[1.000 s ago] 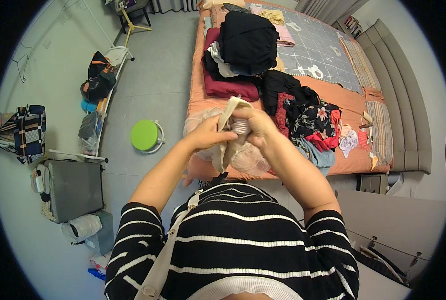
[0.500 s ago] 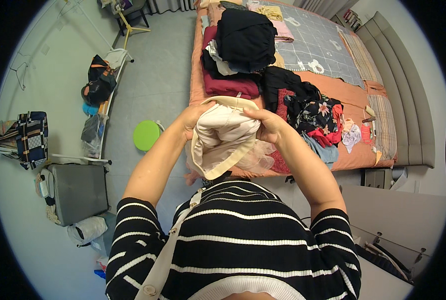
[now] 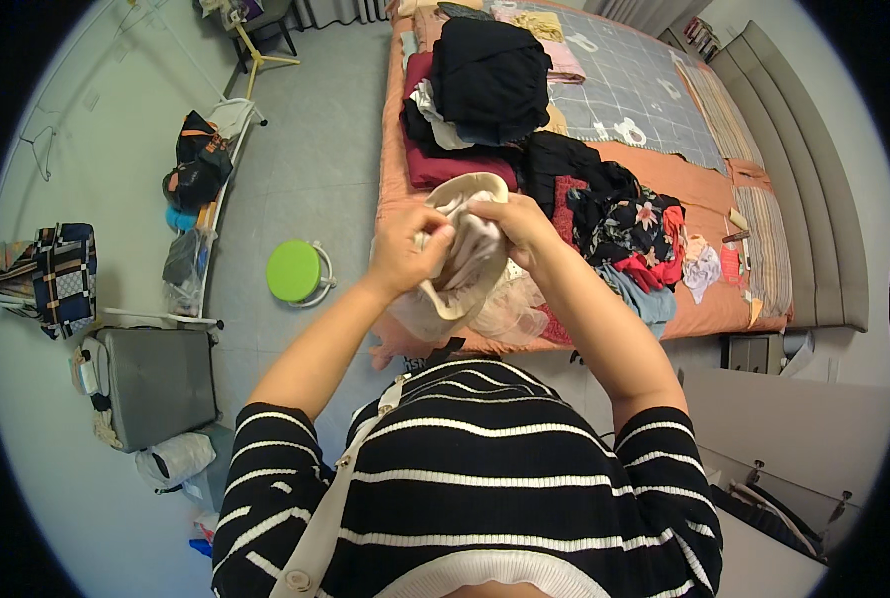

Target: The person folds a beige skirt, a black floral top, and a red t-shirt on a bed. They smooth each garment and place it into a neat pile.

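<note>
A cream skirt (image 3: 470,261) with a wide elastic waistband and a pale lining hangs between my hands in front of my chest, its sheer tulle falling over the bed's near edge. My left hand (image 3: 411,251) is closed on the left side of the waistband, fingers bent inward. On the opposite side my right hand (image 3: 523,231) grips the band, with the thumb lying over the inner lining. The waist opening is squeezed narrow, and the lining bunches inside it. Some fingertips are hidden in the fabric.
Beyond the skirt, the bed (image 3: 704,194) bears a folded black stack (image 3: 490,80), dark red cloth (image 3: 455,171) and a floral garment heap (image 3: 629,224). A green-topped stool (image 3: 293,271) stands left on the floor, near a grey suitcase (image 3: 156,384) and a white rack (image 3: 208,199).
My hands have come closer together, narrowing the skirt's waist opening. My left hand has moved right and its fingers have curled in. More of the stool shows.
</note>
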Motion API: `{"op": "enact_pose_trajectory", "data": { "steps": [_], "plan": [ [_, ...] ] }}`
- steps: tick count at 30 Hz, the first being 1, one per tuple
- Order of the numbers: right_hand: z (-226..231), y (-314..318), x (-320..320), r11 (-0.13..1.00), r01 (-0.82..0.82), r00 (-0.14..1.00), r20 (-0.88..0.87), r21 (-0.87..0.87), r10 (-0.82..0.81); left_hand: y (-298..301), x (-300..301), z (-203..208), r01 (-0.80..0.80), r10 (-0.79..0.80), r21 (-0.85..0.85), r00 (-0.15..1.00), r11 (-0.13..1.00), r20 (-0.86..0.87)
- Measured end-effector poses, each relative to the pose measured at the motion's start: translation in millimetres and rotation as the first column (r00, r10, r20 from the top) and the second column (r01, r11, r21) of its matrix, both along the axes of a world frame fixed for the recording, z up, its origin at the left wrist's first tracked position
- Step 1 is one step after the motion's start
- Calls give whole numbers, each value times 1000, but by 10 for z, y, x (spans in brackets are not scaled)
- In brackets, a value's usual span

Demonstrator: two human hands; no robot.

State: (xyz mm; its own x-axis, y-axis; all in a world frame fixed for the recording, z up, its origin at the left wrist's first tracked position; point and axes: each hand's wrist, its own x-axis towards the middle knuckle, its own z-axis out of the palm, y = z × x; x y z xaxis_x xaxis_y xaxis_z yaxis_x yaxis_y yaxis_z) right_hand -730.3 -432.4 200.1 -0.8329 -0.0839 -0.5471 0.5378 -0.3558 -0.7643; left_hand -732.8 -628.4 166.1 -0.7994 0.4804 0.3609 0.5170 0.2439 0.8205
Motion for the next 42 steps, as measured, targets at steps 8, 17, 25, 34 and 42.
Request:
{"op": "enact_pose_trajectory", "data": {
  "steps": [8,17,25,34,42],
  "plan": [
    [-62,-845,507,700,-139,644,-474,700,601,35,-256,-415,-430,-516,684,451,589,728],
    [-255,-740,793,386,274,537,-473,881,699,-378,-194,388,-373,-552,847,644,378,530],
    [-28,-506,403,490,484,545,-688,725,480,-15,226,-77,-422,212,54,559,905,802],
    [186,-392,59,570,423,589,-692,704,418,224,105,242,-448,438,76,802,891,-406],
    [-384,341,79,-105,317,783,-198,942,590,-557,-322,-119,-505,353,-240,806,829,-476]
  ]
}}
